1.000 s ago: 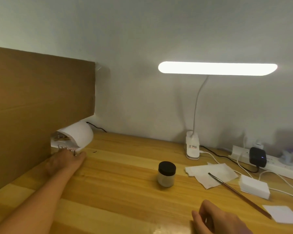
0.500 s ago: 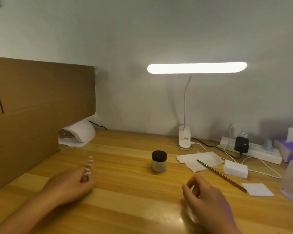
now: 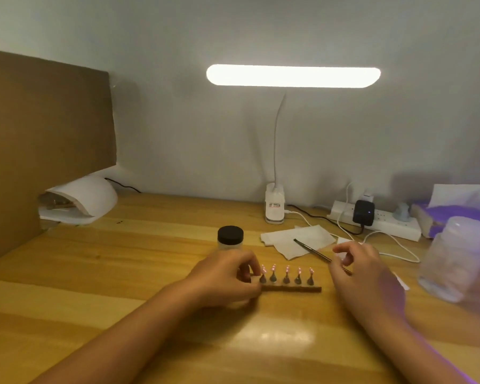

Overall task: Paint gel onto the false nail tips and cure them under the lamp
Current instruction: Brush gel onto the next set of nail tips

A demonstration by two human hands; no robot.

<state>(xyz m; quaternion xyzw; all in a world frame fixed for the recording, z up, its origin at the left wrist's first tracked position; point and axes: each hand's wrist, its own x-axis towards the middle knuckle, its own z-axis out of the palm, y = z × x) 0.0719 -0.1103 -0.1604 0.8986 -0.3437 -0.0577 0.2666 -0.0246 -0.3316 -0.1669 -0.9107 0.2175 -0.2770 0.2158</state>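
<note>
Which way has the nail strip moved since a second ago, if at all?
Yes. The nail strip went from the curing lamp rightward and nearer; the left hand holds it near the jar.

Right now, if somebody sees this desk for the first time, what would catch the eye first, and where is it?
The glowing desk lamp bar, high against the back wall, dominates. Next is the strip carrying five pink nail tips in a row at the front centre of the table, its left end pinched by the left hand. The white curing lamp sits far left, beside the cardboard.
</note>
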